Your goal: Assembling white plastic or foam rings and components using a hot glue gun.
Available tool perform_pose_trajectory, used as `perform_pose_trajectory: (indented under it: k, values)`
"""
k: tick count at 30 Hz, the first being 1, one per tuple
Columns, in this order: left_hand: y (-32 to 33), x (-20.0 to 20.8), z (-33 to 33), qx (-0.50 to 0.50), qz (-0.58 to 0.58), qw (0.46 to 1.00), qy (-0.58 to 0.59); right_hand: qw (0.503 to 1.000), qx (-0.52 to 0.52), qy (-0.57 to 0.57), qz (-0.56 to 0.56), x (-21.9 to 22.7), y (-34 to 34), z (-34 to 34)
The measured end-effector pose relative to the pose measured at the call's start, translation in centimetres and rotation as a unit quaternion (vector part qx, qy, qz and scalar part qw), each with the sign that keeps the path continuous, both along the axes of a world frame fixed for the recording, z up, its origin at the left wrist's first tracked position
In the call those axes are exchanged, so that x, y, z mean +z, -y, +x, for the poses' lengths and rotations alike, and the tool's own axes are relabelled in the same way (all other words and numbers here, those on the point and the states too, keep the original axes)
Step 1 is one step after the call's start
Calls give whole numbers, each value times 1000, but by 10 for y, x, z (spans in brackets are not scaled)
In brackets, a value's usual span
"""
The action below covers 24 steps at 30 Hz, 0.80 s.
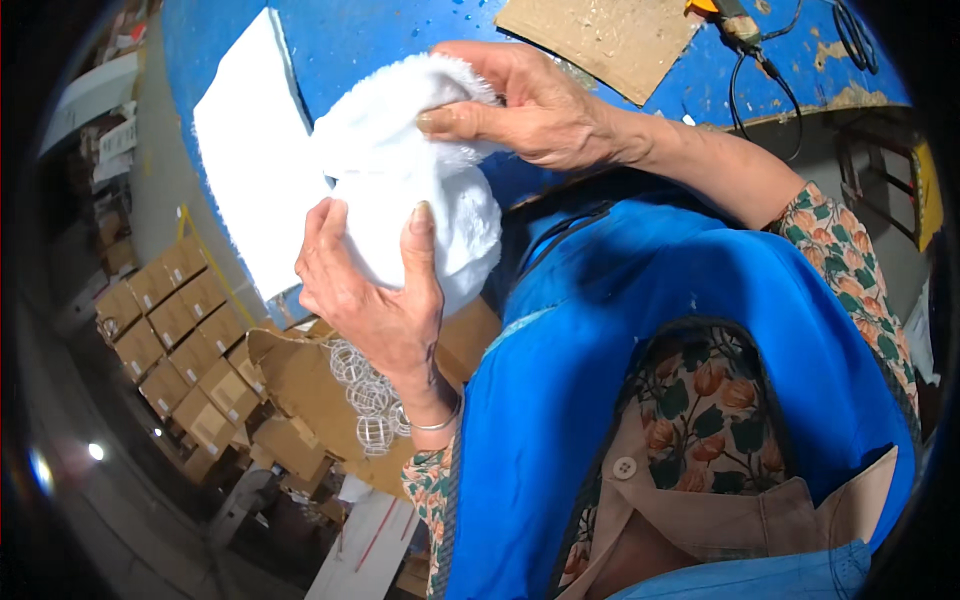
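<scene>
A piece of white fluffy plush fabric (pixel 375 120), bunched and folded into a rounded shape, is between my hands above the near edge of the blue table. My left hand (pixel 375 300) grips its lower part, with the thumb and fingers spread around the cloth. Higher up, my right hand (pixel 535 110) pinches a fold between thumb and fingers; some of those fingers are hidden behind the cloth. Flat white fabric (pixel 250 150) lies on the table to the left, touching or close behind the held piece. Whether anything is inside the plush cannot be seen.
The blue table (pixel 350 35) carries a cardboard sheet (pixel 600 40) and an orange-and-black corded tool (pixel 738 30). Below my left hand, several round wire frames (pixel 370 395) rest in an open cardboard box (pixel 290 365). Stacked cartons (pixel 175 320) stand at left, a stool (pixel 885 170) at right.
</scene>
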<state>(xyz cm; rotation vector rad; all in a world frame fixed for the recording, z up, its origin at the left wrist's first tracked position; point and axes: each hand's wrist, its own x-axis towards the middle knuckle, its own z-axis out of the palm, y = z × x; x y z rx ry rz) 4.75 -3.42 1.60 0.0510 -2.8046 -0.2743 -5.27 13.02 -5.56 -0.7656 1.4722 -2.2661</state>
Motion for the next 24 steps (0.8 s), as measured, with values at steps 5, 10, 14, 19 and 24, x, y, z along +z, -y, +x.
perform_pose_trajectory:
  k: [5,10,14,19,24]
  values:
    - [1,-1,0,-3,46,999,6,1000,10,15,-3,-6,13,-3]
    - [0,-1,-2,2,30,999,15,998,24,51,10,-11,17,-3]
    - [-4,1,-4,1,-11,1000,6,991,91,95,-21,2,8,-13]
    - [-7,-2,-3,4,-30,1000,3,980,150,-71,110,20,-12,-9]
    - [-14,-3,2,14,-56,998,10,985,65,-15,157,14,-10,6]
